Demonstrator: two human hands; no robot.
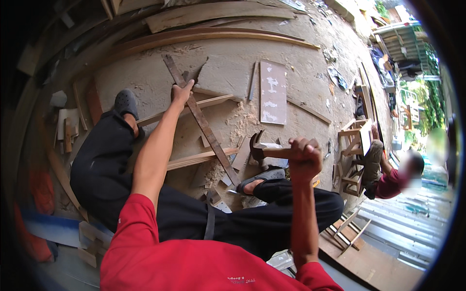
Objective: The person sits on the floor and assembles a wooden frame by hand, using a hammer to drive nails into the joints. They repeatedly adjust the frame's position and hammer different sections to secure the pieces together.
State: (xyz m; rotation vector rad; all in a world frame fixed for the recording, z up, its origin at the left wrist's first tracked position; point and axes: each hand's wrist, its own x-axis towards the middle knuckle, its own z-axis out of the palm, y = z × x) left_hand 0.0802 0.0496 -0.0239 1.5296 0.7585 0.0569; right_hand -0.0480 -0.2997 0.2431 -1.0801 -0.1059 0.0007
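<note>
My left hand (181,93) is closed around a long dark wooden strip (209,132) near its far end. The strip slants down to the right, and its lower end comes close to the grey clog on my right foot. In my right hand (307,157) is a claw hammer (276,153), gripped by its wooden handle and raised above my right leg. The hammer's dark head points left, apart from the strip. Beneath the strip lie pale wooden battens (194,159), one crossing near my left forearm.
Beyond my hands, a flat brownish panel (273,92) lies on the dusty floor among shavings. Long boards (218,33) stretch across the far side. At right, a person in a maroon shirt (388,184) sits beside wooden frames (353,145). An orange cloth (41,191) is at left.
</note>
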